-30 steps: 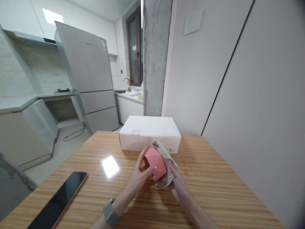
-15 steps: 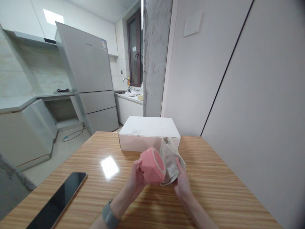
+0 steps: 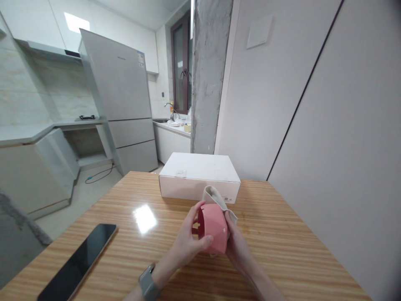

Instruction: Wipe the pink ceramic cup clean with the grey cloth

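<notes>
1. Left hand (image 3: pixel 188 243): fingers curled around the open end of a pink faceted pot (image 3: pixel 213 230), thumb across its front; pot held above the middle of the table.
2. Right hand (image 3: pixel 238 247): fingers cupped against the pot's right side, with a beige cloth (image 3: pixel 213 195) bunched between hand and pot.
3. Grey watch (image 3: pixel 148 283): on the left wrist, over the near edge.
4. Black smartphone (image 3: pixel 77 261): lying flat near the left edge of the wooden table (image 3: pixel 282 234).
5. White cardboard box (image 3: pixel 197 177): at the far edge, just behind the cloth.

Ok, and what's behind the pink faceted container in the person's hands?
Behind the pink faceted container, a beige cloth rises, with a white cardboard box beyond it. The container and the right hand cover the cloth's lower part, so that part cannot be seen.
</notes>
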Action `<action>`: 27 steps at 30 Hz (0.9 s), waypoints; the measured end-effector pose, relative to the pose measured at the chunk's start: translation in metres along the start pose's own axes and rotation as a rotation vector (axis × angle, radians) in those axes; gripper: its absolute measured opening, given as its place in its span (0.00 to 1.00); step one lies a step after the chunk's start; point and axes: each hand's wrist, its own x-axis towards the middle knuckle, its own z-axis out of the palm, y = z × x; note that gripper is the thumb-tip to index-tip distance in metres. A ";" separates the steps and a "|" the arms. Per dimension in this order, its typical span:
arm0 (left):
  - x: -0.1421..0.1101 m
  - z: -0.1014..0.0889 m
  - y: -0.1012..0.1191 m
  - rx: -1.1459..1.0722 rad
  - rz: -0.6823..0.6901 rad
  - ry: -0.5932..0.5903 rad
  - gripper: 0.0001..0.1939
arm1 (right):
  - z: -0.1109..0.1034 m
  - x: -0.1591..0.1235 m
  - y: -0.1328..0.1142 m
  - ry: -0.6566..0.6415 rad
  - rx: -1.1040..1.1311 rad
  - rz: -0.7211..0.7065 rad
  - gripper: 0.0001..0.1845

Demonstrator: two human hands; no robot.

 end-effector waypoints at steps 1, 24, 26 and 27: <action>-0.001 0.001 0.001 0.046 0.021 0.000 0.40 | 0.000 -0.001 0.000 0.001 0.014 0.013 0.26; 0.009 0.002 -0.008 -0.133 -0.147 0.204 0.32 | 0.000 0.003 0.011 0.021 -0.005 0.032 0.27; 0.006 0.002 -0.006 -0.070 -0.096 0.186 0.36 | 0.001 0.001 0.008 0.035 -0.010 0.019 0.28; 0.005 0.002 -0.004 -0.026 -0.069 0.165 0.38 | 0.002 0.001 0.007 0.029 -0.010 0.019 0.28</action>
